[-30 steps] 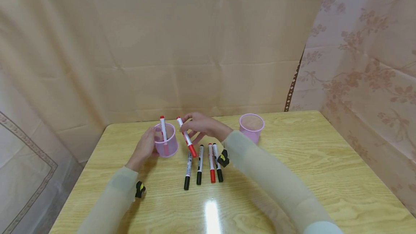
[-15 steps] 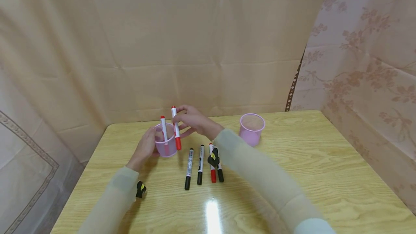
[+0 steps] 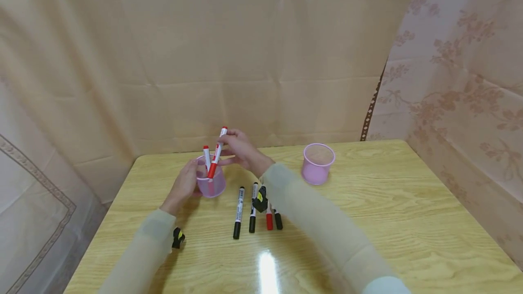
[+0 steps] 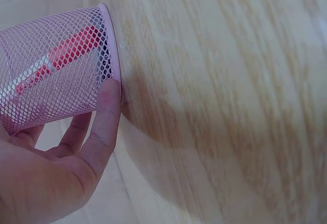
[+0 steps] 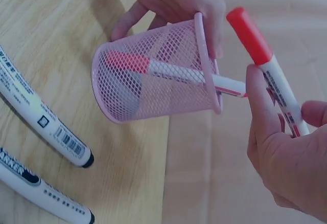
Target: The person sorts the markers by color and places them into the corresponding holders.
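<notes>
My left hand [image 3: 185,183] grips the side of a pink mesh pen cup [image 3: 218,187] that stands on the table's left part. In the left wrist view one fingertip touches the cup's base rim [image 4: 115,55]. A red marker [image 3: 206,152] leans inside the cup, its large red cap down at the bottom. Between thumb and fingers, my right hand [image 3: 247,152] pinches a second red marker [image 3: 212,169], tilted with its red cap downward. That cap is over the cup's mouth in the head view; in the right wrist view the held marker [image 5: 278,83] appears just beyond the rim, apart from it.
Two black-capped markers [image 3: 239,214] [image 3: 252,222], a red marker [image 3: 269,220] and another black one [image 3: 278,220] lie in a row mid-table, partly under my right sleeve. A second pink pen cup [image 3: 315,173] stands at the back right. Behind the table hangs a beige curtain [image 3: 253,58].
My right hand has carried the red marker left and up from above the row to over the left cup, tilting its cap end toward the mouth. The left hand has stayed on the cup.
</notes>
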`<act>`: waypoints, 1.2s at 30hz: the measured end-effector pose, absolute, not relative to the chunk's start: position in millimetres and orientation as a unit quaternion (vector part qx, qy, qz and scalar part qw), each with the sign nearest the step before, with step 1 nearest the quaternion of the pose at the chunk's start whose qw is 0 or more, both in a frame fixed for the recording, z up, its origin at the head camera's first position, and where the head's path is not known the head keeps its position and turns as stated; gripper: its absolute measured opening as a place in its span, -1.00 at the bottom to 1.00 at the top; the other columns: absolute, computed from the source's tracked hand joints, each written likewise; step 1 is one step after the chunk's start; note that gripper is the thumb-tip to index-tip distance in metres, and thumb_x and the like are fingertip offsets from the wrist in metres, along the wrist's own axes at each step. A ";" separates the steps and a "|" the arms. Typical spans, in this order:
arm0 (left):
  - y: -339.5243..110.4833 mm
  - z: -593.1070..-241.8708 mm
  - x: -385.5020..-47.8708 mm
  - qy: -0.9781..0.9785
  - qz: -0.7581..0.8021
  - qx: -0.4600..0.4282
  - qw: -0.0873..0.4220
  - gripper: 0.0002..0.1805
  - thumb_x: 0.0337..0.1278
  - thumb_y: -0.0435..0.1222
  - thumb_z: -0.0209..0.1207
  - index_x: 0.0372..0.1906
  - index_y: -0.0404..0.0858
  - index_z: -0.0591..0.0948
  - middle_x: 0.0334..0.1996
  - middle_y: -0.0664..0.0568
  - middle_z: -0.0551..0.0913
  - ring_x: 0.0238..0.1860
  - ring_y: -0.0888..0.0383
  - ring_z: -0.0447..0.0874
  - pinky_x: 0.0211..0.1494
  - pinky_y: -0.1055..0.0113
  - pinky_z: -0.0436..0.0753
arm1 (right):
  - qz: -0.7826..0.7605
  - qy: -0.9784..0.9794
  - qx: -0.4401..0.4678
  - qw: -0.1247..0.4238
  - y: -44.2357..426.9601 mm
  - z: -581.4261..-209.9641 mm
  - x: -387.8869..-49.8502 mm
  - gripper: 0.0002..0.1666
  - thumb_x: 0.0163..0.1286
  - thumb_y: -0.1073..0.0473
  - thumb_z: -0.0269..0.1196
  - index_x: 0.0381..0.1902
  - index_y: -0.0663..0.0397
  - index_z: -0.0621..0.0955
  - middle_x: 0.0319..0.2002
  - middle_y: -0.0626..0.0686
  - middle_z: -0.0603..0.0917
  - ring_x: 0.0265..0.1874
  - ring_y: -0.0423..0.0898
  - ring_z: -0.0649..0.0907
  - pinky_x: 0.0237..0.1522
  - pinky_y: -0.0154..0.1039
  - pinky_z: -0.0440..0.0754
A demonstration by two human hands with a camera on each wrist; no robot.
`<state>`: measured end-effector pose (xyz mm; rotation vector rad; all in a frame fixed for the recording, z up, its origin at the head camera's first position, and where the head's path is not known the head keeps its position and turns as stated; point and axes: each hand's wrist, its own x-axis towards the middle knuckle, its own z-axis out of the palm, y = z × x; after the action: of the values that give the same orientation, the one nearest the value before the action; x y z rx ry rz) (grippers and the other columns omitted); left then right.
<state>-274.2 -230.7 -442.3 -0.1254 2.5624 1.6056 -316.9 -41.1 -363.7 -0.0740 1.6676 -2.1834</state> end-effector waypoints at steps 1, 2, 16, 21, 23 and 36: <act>-230.6 -442.6 -274.2 0.845 0.529 -0.042 0.058 -0.36 0.62 0.10 -0.50 0.40 -0.22 0.31 0.24 -0.34 0.40 0.19 -0.30 0.43 -0.18 -0.03 0.72 | -0.783 0.592 -0.025 0.189 -42.5 -364.8 -316.8 -0.60 0.49 0.25 0.19 0.21 0.16 0.39 -0.09 0.10 0.53 0.11 0.36 0.60 -0.27 -0.01 0.78; -230.4 -442.8 -274.2 0.845 0.529 -0.043 0.058 -0.36 0.62 0.09 -0.50 0.39 -0.21 0.31 0.24 -0.33 0.40 0.19 -0.29 0.44 -0.19 -0.02 0.72 | -0.783 0.594 -0.025 0.182 -43.8 -365.9 -316.9 -0.59 0.48 0.25 0.19 0.21 0.15 0.38 -0.10 0.08 0.53 0.10 0.35 0.61 -0.28 -0.02 0.78; -231.4 -443.8 -274.6 0.845 0.530 -0.036 0.057 -0.34 0.61 0.13 -0.51 0.39 -0.21 0.30 0.29 -0.35 0.39 0.17 -0.34 0.46 -0.17 -0.04 0.73 | -0.782 0.614 -0.025 0.098 -56.6 -368.6 -314.0 -0.57 0.43 0.28 0.26 0.19 0.09 0.41 -0.13 0.11 0.59 -0.27 0.04 0.68 -0.28 -0.03 0.78; -232.6 -444.1 -275.0 0.847 0.527 -0.039 0.055 -0.33 0.61 0.13 -0.52 0.40 -0.22 0.30 0.29 -0.37 0.38 0.19 -0.35 0.43 -0.19 -0.04 0.73 | -0.766 0.637 -0.030 0.078 -61.3 -371.3 -313.4 -0.58 0.45 0.29 0.25 0.21 0.10 0.42 -0.12 0.10 0.58 -0.27 0.03 0.66 -0.28 -0.01 0.78; -232.5 -444.0 -275.0 0.848 0.525 -0.042 0.055 -0.33 0.61 0.13 -0.51 0.40 -0.21 0.31 0.30 -0.36 0.37 0.18 -0.35 0.44 -0.21 -0.04 0.73 | -0.762 0.642 -0.035 0.077 -63.0 -372.1 -312.9 -0.57 0.47 0.27 0.24 0.23 0.10 0.41 -0.11 0.10 0.58 -0.22 0.08 0.67 -0.26 0.01 0.78; -232.5 -443.3 -275.7 0.844 0.532 -0.042 0.049 -0.35 0.62 0.11 -0.52 0.38 -0.21 0.32 0.22 -0.33 0.44 0.11 -0.26 0.49 -0.24 -0.05 0.73 | -0.746 0.658 -0.065 0.079 -72.5 -374.2 -309.3 -0.61 0.49 0.30 0.19 0.22 0.13 0.43 -0.16 0.10 0.60 -0.24 0.11 0.71 -0.24 0.05 0.77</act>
<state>-275.7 -232.5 -443.3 -0.1295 2.5733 1.6210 -309.3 -72.5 -374.2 -0.1943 1.9703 -2.2327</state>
